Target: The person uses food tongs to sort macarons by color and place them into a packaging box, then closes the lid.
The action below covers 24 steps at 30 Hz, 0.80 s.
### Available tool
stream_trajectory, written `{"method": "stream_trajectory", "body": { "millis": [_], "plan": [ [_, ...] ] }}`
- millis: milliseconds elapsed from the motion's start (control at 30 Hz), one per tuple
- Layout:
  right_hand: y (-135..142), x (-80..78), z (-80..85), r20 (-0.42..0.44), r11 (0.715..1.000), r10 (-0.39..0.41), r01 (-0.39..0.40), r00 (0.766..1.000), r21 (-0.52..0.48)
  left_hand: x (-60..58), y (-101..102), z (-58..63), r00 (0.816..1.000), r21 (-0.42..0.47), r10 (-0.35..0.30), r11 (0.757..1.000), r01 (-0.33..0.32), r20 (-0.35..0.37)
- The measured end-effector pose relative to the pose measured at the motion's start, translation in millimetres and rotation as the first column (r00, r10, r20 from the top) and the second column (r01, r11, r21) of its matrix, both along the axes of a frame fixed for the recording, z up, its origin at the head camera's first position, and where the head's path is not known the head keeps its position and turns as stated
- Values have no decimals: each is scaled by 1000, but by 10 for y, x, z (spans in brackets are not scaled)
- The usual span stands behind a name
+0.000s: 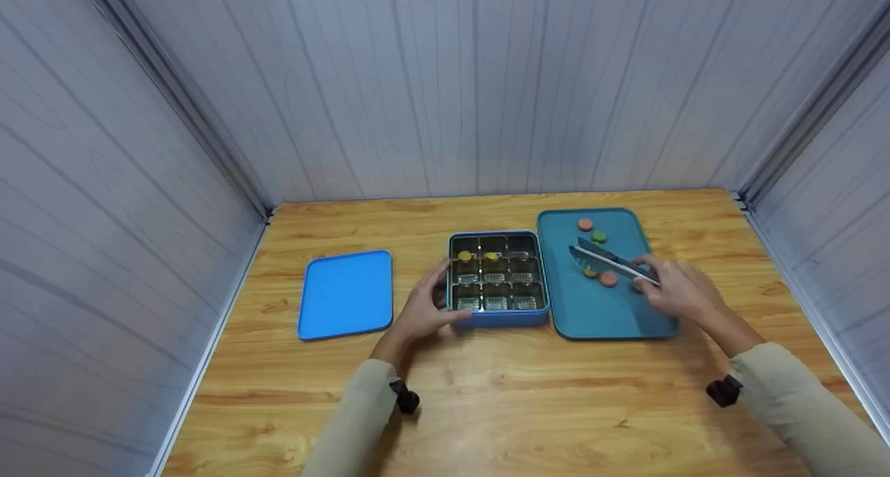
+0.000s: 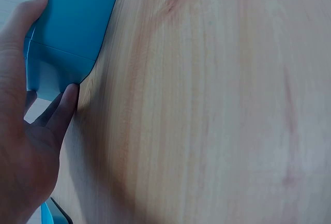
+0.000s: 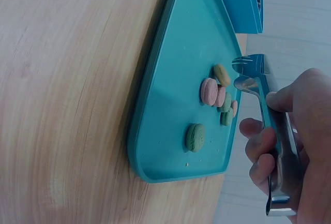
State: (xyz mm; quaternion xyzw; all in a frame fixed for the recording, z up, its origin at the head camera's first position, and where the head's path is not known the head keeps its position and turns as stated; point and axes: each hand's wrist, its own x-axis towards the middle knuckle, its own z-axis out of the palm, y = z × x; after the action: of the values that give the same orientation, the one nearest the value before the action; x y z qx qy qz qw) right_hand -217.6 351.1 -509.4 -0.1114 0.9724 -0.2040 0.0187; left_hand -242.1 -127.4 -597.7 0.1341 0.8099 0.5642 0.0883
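The fingers of the right hand [image 1: 678, 289] are curled round a pair of metal tongs [image 1: 612, 260], whose two arms stand a little apart with nothing gripped between their heads. The tongs' long axis runs from the hand away and to the left, slanting over the tray [image 1: 598, 317], so the heads point roughly toward the blue box [image 1: 500, 318]. The relation that seems to matter is close in: a yellow macaron [image 1: 590, 272] lies on the tray just to the near side of the tongs, with a pink macaron [image 1: 608, 279] beside it, while a green macaron [image 1: 599, 236] lies beyond the heads; the exact height of the heads above them is hard to tell. The right hand is clearly the nearer one to these sweets. Farther left, the left hand [image 1: 424, 310] grips the box's near left corner, thumb along the near wall and the other fingers at the left side. Inside, two yellow pieces [image 1: 464, 256] appear to sit in the far row, left and middle compartments. Outermost, a blue lid [image 1: 346, 295] lies on the tabletop [image 1: 500, 400].
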Motion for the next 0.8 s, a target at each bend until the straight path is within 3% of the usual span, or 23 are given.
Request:
{"method": "stream_trajectory", "body": {
  "millis": [800],
  "plan": [
    [54,16,-56,-6,999,22,-22,1000,44,6,-14,8,999,-97,11,995,-16,-49]
  ]
}}
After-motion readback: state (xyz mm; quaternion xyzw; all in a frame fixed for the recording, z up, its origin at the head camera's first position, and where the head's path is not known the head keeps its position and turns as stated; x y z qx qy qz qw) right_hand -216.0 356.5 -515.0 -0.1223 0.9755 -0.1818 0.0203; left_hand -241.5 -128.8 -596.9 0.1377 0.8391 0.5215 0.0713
